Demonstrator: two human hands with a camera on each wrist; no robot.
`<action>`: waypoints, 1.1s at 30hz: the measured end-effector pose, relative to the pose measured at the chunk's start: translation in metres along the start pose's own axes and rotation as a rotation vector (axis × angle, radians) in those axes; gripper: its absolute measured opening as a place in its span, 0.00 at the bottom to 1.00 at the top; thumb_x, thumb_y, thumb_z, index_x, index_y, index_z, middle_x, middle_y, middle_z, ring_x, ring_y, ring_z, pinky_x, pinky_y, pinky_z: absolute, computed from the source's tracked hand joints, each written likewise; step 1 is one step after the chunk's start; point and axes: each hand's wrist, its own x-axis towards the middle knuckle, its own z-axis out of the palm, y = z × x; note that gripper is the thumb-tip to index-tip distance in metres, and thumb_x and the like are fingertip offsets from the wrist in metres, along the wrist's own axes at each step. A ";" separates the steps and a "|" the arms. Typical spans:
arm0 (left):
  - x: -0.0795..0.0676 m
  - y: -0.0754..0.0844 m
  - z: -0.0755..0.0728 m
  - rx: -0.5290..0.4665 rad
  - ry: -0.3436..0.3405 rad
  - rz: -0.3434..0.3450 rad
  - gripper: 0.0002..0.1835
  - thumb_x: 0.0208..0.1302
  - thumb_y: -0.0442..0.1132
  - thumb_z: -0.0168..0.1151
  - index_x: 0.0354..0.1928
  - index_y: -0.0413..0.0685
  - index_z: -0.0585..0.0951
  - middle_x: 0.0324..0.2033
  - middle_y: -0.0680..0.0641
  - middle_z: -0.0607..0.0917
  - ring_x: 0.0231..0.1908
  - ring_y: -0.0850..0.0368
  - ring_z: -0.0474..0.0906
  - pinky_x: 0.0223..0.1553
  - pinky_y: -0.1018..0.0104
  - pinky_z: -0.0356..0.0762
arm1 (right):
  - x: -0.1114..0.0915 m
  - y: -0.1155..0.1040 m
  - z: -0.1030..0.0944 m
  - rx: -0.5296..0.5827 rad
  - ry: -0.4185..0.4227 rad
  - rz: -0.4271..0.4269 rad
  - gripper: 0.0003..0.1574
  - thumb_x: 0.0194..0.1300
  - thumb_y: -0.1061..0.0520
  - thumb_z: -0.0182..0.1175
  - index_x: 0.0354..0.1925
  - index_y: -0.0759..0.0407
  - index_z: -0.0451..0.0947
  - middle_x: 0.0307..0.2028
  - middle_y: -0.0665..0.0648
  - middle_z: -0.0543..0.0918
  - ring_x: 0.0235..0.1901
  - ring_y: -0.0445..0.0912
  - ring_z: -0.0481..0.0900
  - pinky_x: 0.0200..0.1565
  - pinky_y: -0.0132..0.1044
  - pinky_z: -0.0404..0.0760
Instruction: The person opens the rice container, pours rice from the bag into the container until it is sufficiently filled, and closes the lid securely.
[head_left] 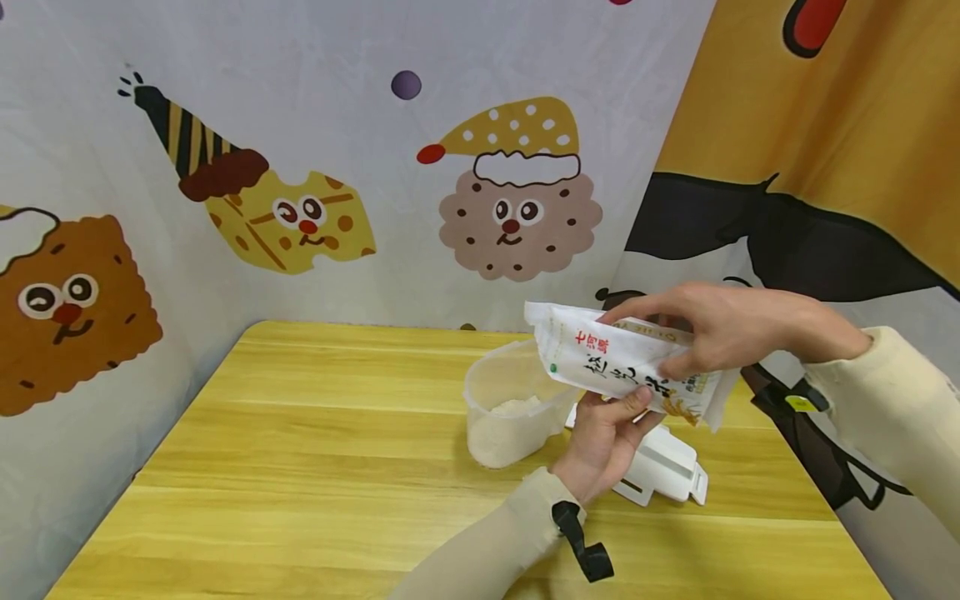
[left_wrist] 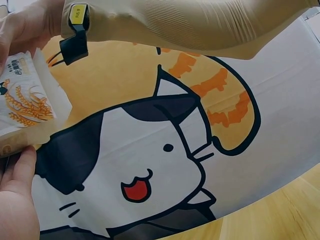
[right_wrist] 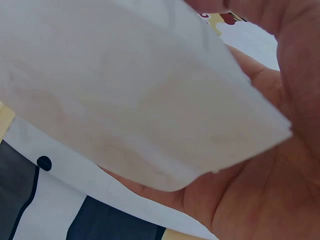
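A white rice bag (head_left: 570, 342) with red and black lettering is held tilted, its left end over the rim of a translucent plastic container (head_left: 480, 408). White rice (head_left: 517, 407) lies inside the container. From below, my left hand (head_left: 600, 442) grips the bag's lower edge, thumb across the printed front. My right hand (head_left: 712, 325) holds the bag from above, with fingers over its upper edge and thumb on the front. The left wrist view catches the bag's printed right end (left_wrist: 25, 100); up close, its pale surface (right_wrist: 125, 90) fills much of the right wrist view.
A white plastic lid-like piece (head_left: 663, 467) lies on the wooden table (head_left: 300, 467), partly hidden behind my left hand. Cartoon-printed curtains (head_left: 337, 75) hang along the table's back and sides. A black strap (head_left: 581, 542) dangles from my left wrist.
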 end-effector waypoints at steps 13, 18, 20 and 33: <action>-0.001 0.001 0.001 0.001 -0.014 0.007 0.21 0.71 0.25 0.56 0.61 0.49 0.77 0.55 0.53 0.82 0.60 0.56 0.79 0.68 0.54 0.77 | 0.000 -0.003 0.000 0.001 -0.004 -0.008 0.49 0.58 0.64 0.70 0.71 0.33 0.69 0.51 0.49 0.84 0.36 0.39 0.82 0.33 0.32 0.86; -0.002 0.002 0.001 -0.005 -0.014 0.012 0.20 0.71 0.24 0.56 0.60 0.50 0.77 0.54 0.53 0.82 0.58 0.57 0.80 0.66 0.56 0.79 | -0.001 -0.004 0.000 -0.010 0.001 -0.004 0.48 0.58 0.64 0.70 0.71 0.33 0.69 0.50 0.49 0.84 0.36 0.39 0.80 0.33 0.32 0.85; -0.002 0.002 0.001 -0.004 -0.014 0.012 0.21 0.71 0.24 0.56 0.61 0.50 0.77 0.54 0.53 0.82 0.58 0.56 0.80 0.66 0.56 0.79 | -0.001 -0.004 -0.001 -0.009 0.001 -0.003 0.48 0.59 0.64 0.70 0.72 0.33 0.68 0.51 0.49 0.84 0.35 0.39 0.81 0.33 0.32 0.85; -0.001 0.004 0.002 -0.006 -0.036 0.010 0.20 0.73 0.27 0.55 0.63 0.51 0.75 0.56 0.53 0.81 0.60 0.57 0.79 0.69 0.53 0.76 | -0.001 -0.005 -0.001 -0.026 0.022 0.000 0.47 0.60 0.61 0.71 0.71 0.33 0.69 0.49 0.49 0.85 0.35 0.39 0.81 0.33 0.32 0.85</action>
